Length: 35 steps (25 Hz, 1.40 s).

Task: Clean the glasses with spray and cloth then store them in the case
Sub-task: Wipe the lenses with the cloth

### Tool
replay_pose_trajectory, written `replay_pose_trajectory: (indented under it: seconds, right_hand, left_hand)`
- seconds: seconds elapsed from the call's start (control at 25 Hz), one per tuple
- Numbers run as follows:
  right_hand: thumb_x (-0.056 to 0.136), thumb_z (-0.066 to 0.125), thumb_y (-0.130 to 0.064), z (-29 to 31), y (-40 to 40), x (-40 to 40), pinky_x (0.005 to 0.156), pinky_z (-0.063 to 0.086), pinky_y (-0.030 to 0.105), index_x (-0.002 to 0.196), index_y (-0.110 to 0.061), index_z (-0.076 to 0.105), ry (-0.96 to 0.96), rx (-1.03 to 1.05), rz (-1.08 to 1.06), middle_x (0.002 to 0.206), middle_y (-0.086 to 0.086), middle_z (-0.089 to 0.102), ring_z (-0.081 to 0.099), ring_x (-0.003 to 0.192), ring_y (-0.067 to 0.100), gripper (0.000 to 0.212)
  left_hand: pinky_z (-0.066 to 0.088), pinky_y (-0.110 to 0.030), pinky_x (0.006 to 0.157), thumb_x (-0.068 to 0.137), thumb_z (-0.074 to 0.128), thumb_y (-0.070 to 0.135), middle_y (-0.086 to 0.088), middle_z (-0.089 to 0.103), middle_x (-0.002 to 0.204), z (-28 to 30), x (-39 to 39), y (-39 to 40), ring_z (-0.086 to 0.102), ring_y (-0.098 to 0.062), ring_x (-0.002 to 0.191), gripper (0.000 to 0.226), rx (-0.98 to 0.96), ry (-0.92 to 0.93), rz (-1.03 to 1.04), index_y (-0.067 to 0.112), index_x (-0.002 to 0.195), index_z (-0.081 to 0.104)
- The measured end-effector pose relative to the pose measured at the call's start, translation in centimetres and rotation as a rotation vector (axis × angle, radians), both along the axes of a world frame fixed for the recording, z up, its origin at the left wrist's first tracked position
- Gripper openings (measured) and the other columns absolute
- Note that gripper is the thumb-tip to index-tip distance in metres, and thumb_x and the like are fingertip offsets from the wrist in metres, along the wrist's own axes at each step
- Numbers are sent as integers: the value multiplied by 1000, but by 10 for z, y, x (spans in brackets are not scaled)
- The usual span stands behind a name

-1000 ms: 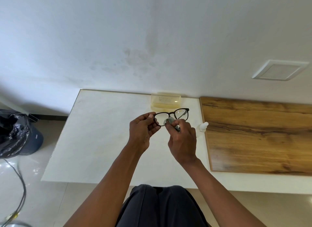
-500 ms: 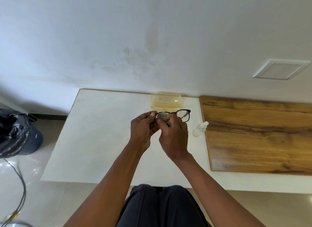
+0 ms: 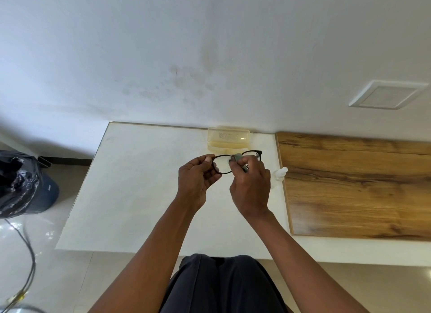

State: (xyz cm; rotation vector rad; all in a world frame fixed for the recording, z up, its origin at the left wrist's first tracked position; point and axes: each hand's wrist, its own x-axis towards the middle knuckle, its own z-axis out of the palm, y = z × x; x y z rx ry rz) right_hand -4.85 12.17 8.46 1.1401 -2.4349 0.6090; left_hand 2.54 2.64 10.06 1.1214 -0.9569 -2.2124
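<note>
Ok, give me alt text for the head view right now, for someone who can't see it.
Left hand holds black-framed glasses above a white table while the right hand rubs them with a grey cloth. A pale yellow translucent case sits behind; a small clear spray bottle lies right.

plain indoor room, likely home: white wall (image 3: pixel 210 44), white table (image 3: pixel 140 184), tiled floor (image 3: pixel 58 277), bagged bin (image 3: pixel 23 184).

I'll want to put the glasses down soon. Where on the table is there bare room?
The white top left of the left hand is bare to its edge, as is the wood panel. It is crowded by the case and bottle.
</note>
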Motion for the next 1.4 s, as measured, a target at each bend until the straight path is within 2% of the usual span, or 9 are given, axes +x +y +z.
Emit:
replay_pose_trajectory:
  seconds: [0.16, 0.2, 0.32, 0.4, 0.76, 0.96, 1.04, 1.16, 1.4]
  right_hand:
    - [69, 59, 2, 0, -12, 9, 55, 41, 28, 94, -14, 72, 37, -24, 48, 81, 7, 60, 58, 68, 28, 32]
    - [70, 60, 1, -1, -12, 13, 55, 42, 28, 96, -14, 71, 43, -25, 70, 81, 7, 60, 58, 68, 27, 32]
    - [63, 72, 3, -5, -5, 19, 55, 43, 29, 99, -15, 71, 46, -10, 114, 81, 7, 61, 59, 70, 26, 40]
    - [61, 75, 3, -8, 4, 21, 54, 41, 28, 100, -15, 71, 54, 13, 132, 82, 7, 61, 59, 72, 25, 43]
    - [55, 74, 9, 2, 6, 6, 54, 39, 27, 94, -11, 73, 42, -7, -5, 80, 9, 61, 59, 68, 27, 43]
    - [68, 63, 0, 2, -8, 13, 54, 41, 28, 93, -13, 71, 64, -35, 66, 79, 7, 59, 58, 67, 26, 30]
    - [68, 69, 1, -1, -6, 18, 54, 43, 29, 98, -13, 71, 78, -33, 112, 80, 8, 60, 58, 68, 26, 33]
    - [62, 79, 0, -7, 4, 21, 53, 45, 29, 101, -12, 71, 93, 12, 140, 81, 8, 62, 60, 70, 25, 42]
    - [56, 78, 6, -6, 20, 10, 53, 42, 28, 99, -12, 72, 87, 24, 78, 82, 10, 62, 60, 70, 26, 47]
  left_hand:
    - [58, -28, 63, 92, 50, 1, -11, 64, 72, 2, 0, 4, 62, -21, 66, 16, 20, 18, 9, 1, 91, 66]
    - [58, -28, 63, 91, 50, 1, -11, 67, 74, 3, 0, 5, 64, -22, 68, 16, 22, 18, 17, 1, 90, 66]
    - [58, -28, 63, 91, 52, 0, -13, 68, 81, 2, 2, 4, 67, -23, 71, 15, 22, 8, 36, 1, 90, 67]
    - [58, -28, 64, 91, 52, 1, -12, 63, 77, 1, 3, 3, 62, -22, 70, 15, 23, 1, 39, 2, 90, 67]
    - [57, -28, 64, 93, 49, 3, -11, 57, 71, 3, 3, 3, 58, -20, 64, 17, 2, 9, -7, 3, 91, 66]
    - [59, -29, 65, 91, 51, 1, -11, 65, 73, 6, 2, 5, 62, -23, 68, 16, 4, 11, 11, 3, 88, 67]
    - [58, -29, 63, 91, 51, 0, -11, 69, 77, 7, 2, 5, 67, -22, 68, 15, 5, 13, 22, 1, 89, 67]
    - [58, -27, 61, 91, 51, 0, -10, 64, 74, 5, 3, 4, 64, -19, 65, 16, -5, 5, 31, 1, 92, 67]
    - [58, -28, 64, 93, 49, 3, -11, 57, 71, 5, 4, 3, 57, -20, 64, 16, -12, 13, 1, 3, 91, 65]
